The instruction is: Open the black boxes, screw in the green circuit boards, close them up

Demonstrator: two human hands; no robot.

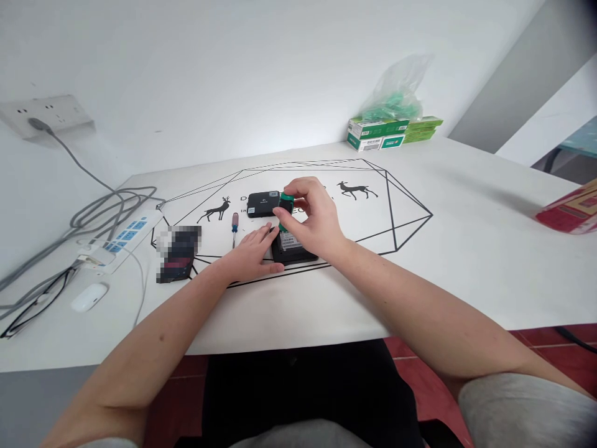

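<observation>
My right hand is closed round the green and black handle of a screwdriver, held upright with its lower end over a black case. A white printed label shows on the case. The tip is too small to make out. My left hand lies flat at the left side of the case, fingers stretched and thumb apart, touching its edge. Behind the hands lies a flat black cover with small stickers. A second screwdriver, with a red and blue handle, lies left of the cover, just beyond my left hand.
A phone, partly pixelated, lies at the left near a white power strip, grey cables and a white earbud case. Green and white boxes under a plastic bag stand at the back; a red package is at right.
</observation>
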